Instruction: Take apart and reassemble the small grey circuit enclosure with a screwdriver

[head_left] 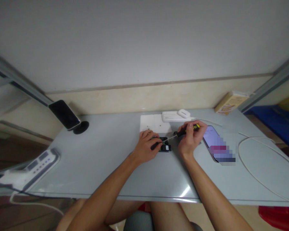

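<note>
My right hand (190, 139) is closed round the black and yellow handle of a screwdriver (170, 138). Its thin metal shaft slants down to the left, with the tip at a small black device with a green circuit board (165, 148). My left hand (148, 147) grips this device from the left, fingers bent over its top, so part of it is covered. Exactly where the tip touches is too small to tell. Just behind the device lies a white sheet (154, 123) with several tiny dark specks on it, perhaps screws.
A white power bank-like block (174, 116) with a small white case stands behind my hands. At right lie a lit phone (214, 141) and a looping white cable (242, 163); a yellowish box (231, 102) is behind. Left are a phone on a stand (64, 114) and a power strip (36, 168).
</note>
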Motion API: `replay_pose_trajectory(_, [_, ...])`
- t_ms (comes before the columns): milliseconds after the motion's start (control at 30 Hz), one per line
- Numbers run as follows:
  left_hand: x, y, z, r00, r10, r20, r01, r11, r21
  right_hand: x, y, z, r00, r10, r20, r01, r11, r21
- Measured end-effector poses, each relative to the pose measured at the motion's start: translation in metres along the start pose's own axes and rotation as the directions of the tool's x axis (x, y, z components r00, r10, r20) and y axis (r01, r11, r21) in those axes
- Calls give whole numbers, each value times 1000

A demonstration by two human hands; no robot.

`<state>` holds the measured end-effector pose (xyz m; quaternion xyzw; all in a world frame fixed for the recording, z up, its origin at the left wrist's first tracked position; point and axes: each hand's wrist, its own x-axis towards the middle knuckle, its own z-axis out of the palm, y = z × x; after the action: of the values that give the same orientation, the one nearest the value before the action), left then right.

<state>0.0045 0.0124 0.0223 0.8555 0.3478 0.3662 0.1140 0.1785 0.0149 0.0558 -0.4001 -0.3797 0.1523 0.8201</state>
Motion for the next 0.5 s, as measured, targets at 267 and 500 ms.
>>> replay_pose_trajectory(267, [0,0,1,998,51,-25,-50,999,19,-2,1,0,1000,-1,-6,1,1000,-22])
replay_pose_trajectory(500, [-1,-1,3,996,77,-50,-77,997,9,-4,-1,-1,998,-1,59,6,996,-91])
